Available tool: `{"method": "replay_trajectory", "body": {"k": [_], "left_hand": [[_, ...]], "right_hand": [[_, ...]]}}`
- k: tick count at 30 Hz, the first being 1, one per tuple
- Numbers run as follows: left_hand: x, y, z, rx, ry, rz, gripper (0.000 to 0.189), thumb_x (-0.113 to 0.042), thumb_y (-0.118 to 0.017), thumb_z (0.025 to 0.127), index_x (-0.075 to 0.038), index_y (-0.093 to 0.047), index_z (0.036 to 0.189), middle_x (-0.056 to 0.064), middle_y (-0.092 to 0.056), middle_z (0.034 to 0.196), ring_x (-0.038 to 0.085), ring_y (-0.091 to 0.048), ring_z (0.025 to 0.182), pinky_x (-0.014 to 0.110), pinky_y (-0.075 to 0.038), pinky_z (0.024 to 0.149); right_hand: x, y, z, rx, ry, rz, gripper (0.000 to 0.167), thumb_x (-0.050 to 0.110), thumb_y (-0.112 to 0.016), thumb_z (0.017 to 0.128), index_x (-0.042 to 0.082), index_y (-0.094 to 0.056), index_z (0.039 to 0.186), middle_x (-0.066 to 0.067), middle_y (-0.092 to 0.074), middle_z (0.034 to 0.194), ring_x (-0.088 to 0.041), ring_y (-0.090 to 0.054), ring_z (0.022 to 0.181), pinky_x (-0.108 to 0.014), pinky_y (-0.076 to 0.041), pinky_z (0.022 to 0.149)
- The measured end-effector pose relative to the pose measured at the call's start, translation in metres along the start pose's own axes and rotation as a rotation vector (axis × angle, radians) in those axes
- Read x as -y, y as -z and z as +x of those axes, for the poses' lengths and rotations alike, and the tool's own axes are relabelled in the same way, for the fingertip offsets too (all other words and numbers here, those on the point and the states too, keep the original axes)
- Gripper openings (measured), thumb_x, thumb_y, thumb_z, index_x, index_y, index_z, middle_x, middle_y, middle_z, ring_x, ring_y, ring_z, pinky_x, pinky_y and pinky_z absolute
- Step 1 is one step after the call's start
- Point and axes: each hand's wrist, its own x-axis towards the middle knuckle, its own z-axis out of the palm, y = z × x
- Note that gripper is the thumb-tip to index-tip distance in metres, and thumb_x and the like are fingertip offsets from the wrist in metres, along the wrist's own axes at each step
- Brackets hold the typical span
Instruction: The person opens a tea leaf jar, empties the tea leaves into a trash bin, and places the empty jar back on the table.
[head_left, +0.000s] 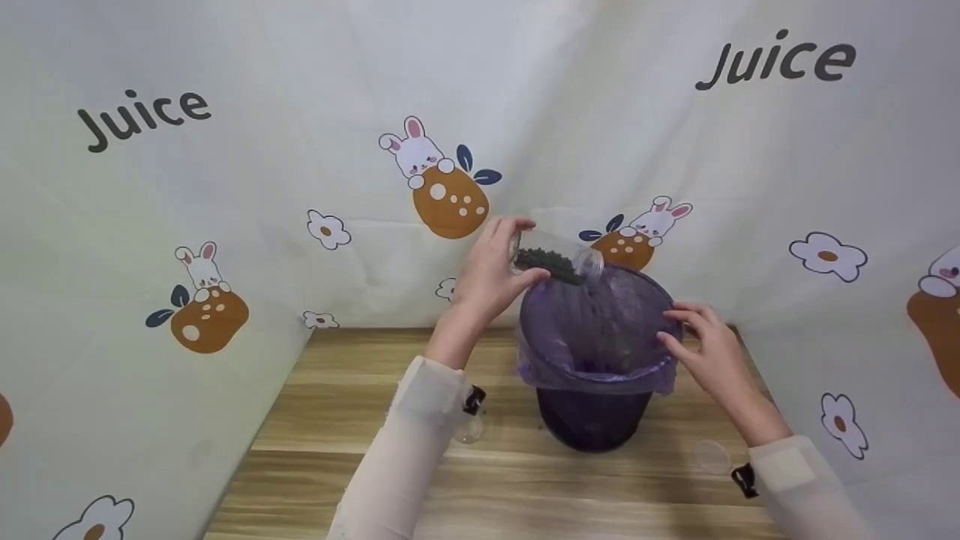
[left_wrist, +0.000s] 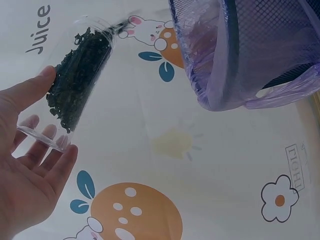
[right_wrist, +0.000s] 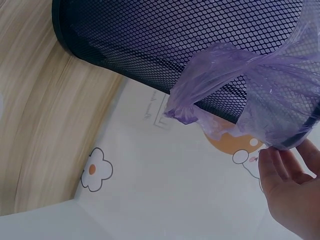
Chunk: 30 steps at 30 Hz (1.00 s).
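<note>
My left hand (head_left: 487,274) grips a clear plastic jar (head_left: 590,262) round its base end, thumb on one side and fingers on the other. Dark green, crinkled dried pieces (left_wrist: 77,75) lie along its lower side. The jar is tipped, its uncapped mouth over the far left rim of a dark mesh trash bin (head_left: 592,424). A few dark pieces (left_wrist: 117,27) show at the mouth in the left wrist view. A purple bag (right_wrist: 215,75) lines the bin and folds over its rim. At the bin's right side, my right hand (head_left: 709,349) holds the bagged rim between thumb and fingers.
The bin stands on a wood-grain table (head_left: 352,420). Clear round pieces lie near each wrist, one disc (head_left: 711,457) right of the bin. A pale cloth (head_left: 570,112) printed with rabbits, fruit and flowers hangs closely behind and along both sides.
</note>
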Motion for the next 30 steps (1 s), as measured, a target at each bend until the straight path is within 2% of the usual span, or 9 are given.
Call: {"method": "replay_trajectory", "body": {"k": [4, 5, 7, 11, 19, 24, 27, 29, 30], "left_hand": [[-0.001, 0.0, 0.0, -0.002, -0.002, -0.009, 0.064, -0.027, -0.084, 0.081, -0.015, -0.052, 0.136, 0.005, -0.055, 0.132, 0.018, -0.054, 0.123, 0.033, -0.047, 0.109], [-0.001, 0.0, 0.0, -0.004, -0.004, -0.009, 0.064, -0.026, -0.084, 0.081, -0.015, -0.052, 0.136, 0.005, -0.055, 0.132, 0.018, -0.054, 0.124, 0.033, -0.047, 0.109], [-0.001, 0.0, 0.001, -0.008, -0.019, -0.006, 0.065, -0.026, -0.084, 0.081, -0.014, -0.052, 0.136, 0.005, -0.055, 0.132, 0.019, -0.054, 0.125, 0.033, -0.046, 0.11], [-0.002, 0.0, 0.002, -0.007, -0.043, 0.003, 0.066, -0.024, -0.084, 0.08, -0.014, -0.052, 0.137, 0.005, -0.055, 0.134, 0.019, -0.053, 0.127, 0.032, -0.044, 0.112], [-0.006, 0.0, 0.004, 0.008, -0.05, -0.011, 0.07, -0.022, -0.084, 0.081, -0.013, -0.048, 0.141, 0.005, -0.054, 0.138, 0.019, -0.051, 0.131, 0.031, -0.043, 0.114], [-0.007, -0.001, 0.006, 0.014, -0.056, -0.012, 0.072, -0.023, -0.083, 0.081, -0.012, -0.046, 0.142, 0.004, -0.054, 0.14, 0.019, -0.051, 0.131, 0.031, -0.044, 0.113], [-0.008, -0.001, 0.006, 0.015, -0.055, -0.014, 0.072, -0.022, -0.083, 0.082, -0.011, -0.045, 0.142, 0.004, -0.054, 0.142, 0.02, -0.051, 0.133, 0.032, -0.043, 0.113], [-0.01, -0.001, 0.007, 0.014, -0.051, -0.016, 0.073, -0.022, -0.083, 0.082, -0.011, -0.045, 0.143, 0.004, -0.054, 0.143, 0.02, -0.051, 0.133, 0.032, -0.043, 0.113], [-0.01, -0.001, 0.007, 0.013, -0.05, -0.017, 0.072, -0.022, -0.083, 0.082, -0.01, -0.045, 0.142, 0.004, -0.054, 0.143, 0.02, -0.051, 0.134, 0.032, -0.043, 0.114]], "right_hand": [[0.0, 0.0, 0.0, -0.001, -0.001, -0.006, 0.033, 0.015, -0.072, 0.092, -0.003, -0.067, 0.119, -0.021, -0.058, 0.132, -0.038, -0.058, 0.122, -0.035, -0.051, 0.1], [0.0, 0.0, 0.0, -0.002, -0.001, -0.004, 0.033, 0.015, -0.072, 0.092, -0.003, -0.067, 0.119, -0.021, -0.058, 0.132, -0.038, -0.058, 0.122, -0.034, -0.051, 0.1], [0.0, 0.0, 0.0, -0.005, 0.001, 0.008, 0.033, 0.013, -0.072, 0.091, -0.004, -0.067, 0.119, -0.021, -0.058, 0.132, -0.038, -0.058, 0.122, -0.015, -0.049, 0.098], [-0.001, -0.001, 0.0, -0.01, 0.008, 0.037, 0.032, 0.011, -0.072, 0.091, -0.005, -0.066, 0.118, -0.022, -0.057, 0.132, -0.04, -0.057, 0.121, 0.01, -0.027, 0.089], [-0.001, 0.0, 0.0, -0.003, 0.0, 0.022, 0.033, 0.013, -0.071, 0.091, -0.004, -0.066, 0.119, -0.021, -0.057, 0.132, -0.038, -0.058, 0.122, 0.006, -0.035, 0.092], [0.0, 0.0, 0.0, 0.001, -0.004, 0.004, 0.033, 0.013, -0.071, 0.092, -0.004, -0.066, 0.119, -0.021, -0.057, 0.132, -0.038, -0.058, 0.121, -0.024, -0.051, 0.1], [0.001, 0.0, 0.0, 0.002, -0.002, -0.003, 0.033, 0.013, -0.071, 0.092, -0.005, -0.066, 0.119, -0.022, -0.057, 0.132, -0.039, -0.059, 0.121, -0.047, -0.049, 0.099], [0.001, 0.0, 0.0, 0.0, -0.001, -0.008, 0.033, 0.013, -0.071, 0.092, -0.004, -0.066, 0.119, -0.021, -0.057, 0.132, -0.038, -0.059, 0.12, -0.045, -0.05, 0.099], [0.001, 0.0, 0.0, 0.0, -0.002, -0.008, 0.033, 0.014, -0.071, 0.092, -0.004, -0.066, 0.119, -0.021, -0.057, 0.132, -0.038, -0.059, 0.12, -0.036, -0.052, 0.1]]}}
